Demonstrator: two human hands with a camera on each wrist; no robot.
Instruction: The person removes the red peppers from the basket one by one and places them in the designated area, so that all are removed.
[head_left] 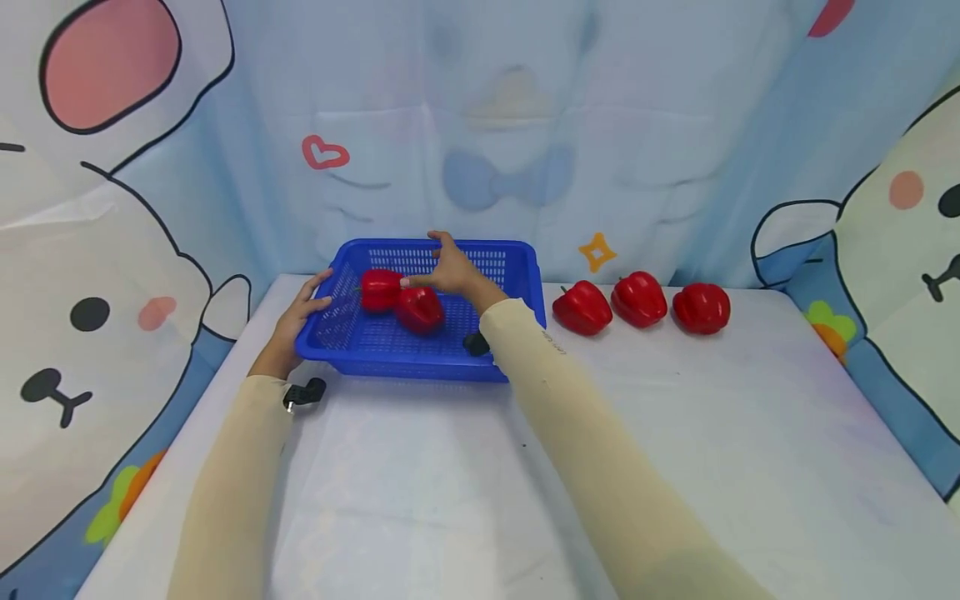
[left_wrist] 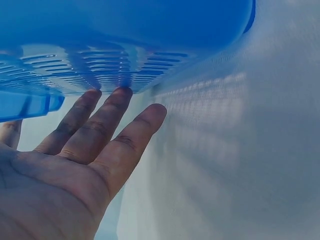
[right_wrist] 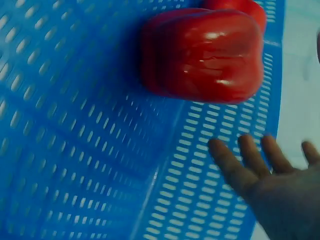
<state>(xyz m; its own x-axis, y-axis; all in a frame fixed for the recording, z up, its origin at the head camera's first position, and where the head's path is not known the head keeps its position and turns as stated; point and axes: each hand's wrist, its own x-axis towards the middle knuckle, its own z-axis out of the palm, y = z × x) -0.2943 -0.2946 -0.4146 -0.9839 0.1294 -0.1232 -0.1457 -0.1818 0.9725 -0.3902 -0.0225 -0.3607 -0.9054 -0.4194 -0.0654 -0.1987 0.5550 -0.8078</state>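
A blue perforated basket [head_left: 427, 364] sits at the back of the white table with two red bell peppers inside, one pepper [head_left: 380, 290] further left and the other [head_left: 420, 311] beside it. My left hand [head_left: 291, 327] is at the basket's left side; in the left wrist view its fingers [left_wrist: 127, 132] are nearly straight, reaching up to the slotted outer wall. Over the basket, my right hand [head_left: 452, 271] spreads its fingers close to the peppers. The right wrist view has that hand [right_wrist: 280, 187] apart from the nearer pepper [right_wrist: 205, 57], holding nothing.
Right of the basket, three more red bell peppers lie in a row: one pepper [head_left: 582, 308] nearest it, a middle pepper [head_left: 639, 299] and a far pepper [head_left: 701, 308]. A cartoon-printed curtain [head_left: 495, 100] hangs behind the table [head_left: 420, 492].
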